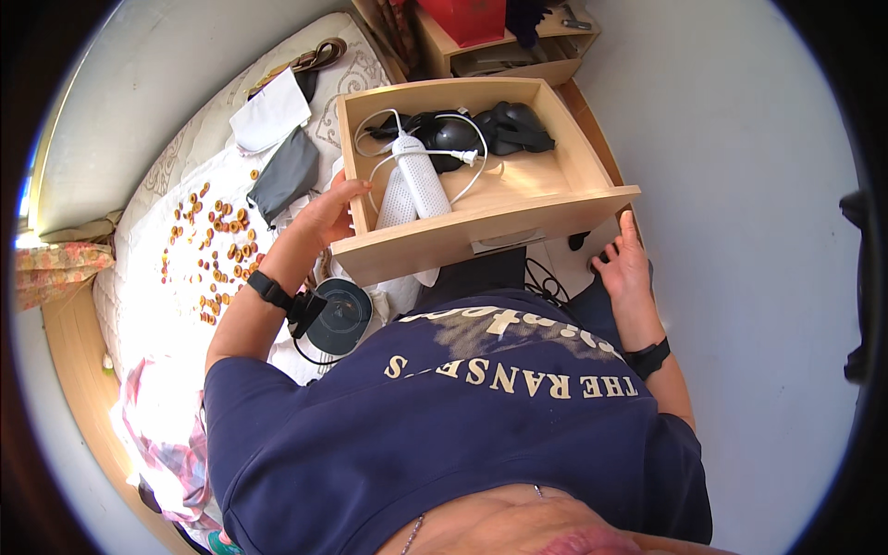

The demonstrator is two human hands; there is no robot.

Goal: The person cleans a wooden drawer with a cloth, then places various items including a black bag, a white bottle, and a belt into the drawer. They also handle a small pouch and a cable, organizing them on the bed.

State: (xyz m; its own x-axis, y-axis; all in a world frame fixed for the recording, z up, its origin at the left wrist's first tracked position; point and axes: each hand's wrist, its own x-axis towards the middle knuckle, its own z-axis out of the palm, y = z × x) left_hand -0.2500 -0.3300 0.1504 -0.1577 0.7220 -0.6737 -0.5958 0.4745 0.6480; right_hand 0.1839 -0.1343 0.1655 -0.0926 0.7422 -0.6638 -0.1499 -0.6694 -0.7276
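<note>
A light wooden drawer (555, 198) is out in front of me, its front panel towards my body. My left hand (338, 208) grips its left side wall, thumb over the top edge. Just below the front panel's right corner is my right hand (626, 267), fingers apart and nothing in it; whether the thumb touches the panel I cannot tell. Inside the drawer, at the left, lie two white perforated devices (422, 177), probably a shoe dryer, with a white cord and plug (469, 157). Black moulded items with straps (510, 128) lie along the back.
To the left, a mattress (347, 66) carries brown fruit slices (222, 225) on white cloth, a grey pouch (286, 173) and a dark round object (340, 316). A wooden cabinet (479, 59) stands behind the drawer. At right is a pale wall (735, 208); black cables (548, 281) lie below.
</note>
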